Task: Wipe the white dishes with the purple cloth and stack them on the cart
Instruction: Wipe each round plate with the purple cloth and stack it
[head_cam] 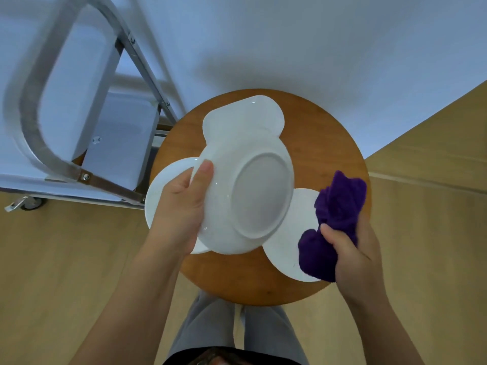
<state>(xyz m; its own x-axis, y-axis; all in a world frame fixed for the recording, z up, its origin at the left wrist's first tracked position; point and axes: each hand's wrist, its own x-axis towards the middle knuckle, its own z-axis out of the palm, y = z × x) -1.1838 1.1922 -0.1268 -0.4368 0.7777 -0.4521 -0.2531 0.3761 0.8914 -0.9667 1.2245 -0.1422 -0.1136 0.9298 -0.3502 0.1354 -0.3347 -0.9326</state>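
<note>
A metal cart (66, 106) with white shelves is seen at the far left. On the round wooden stool (311, 122), 3 white dishes are laid: 1 plate (245, 114) far, 1 plate (160, 191) left, 1 plate (284, 248) right. A white bowl (247, 196) is held above them, its underside turned up, gripped at its left rim by the left hand (179, 214), thumb on the outside. The purple cloth (334, 219) is bunched and squeezed in the right hand (353, 256), beside the bowl, over the right plate.
</note>
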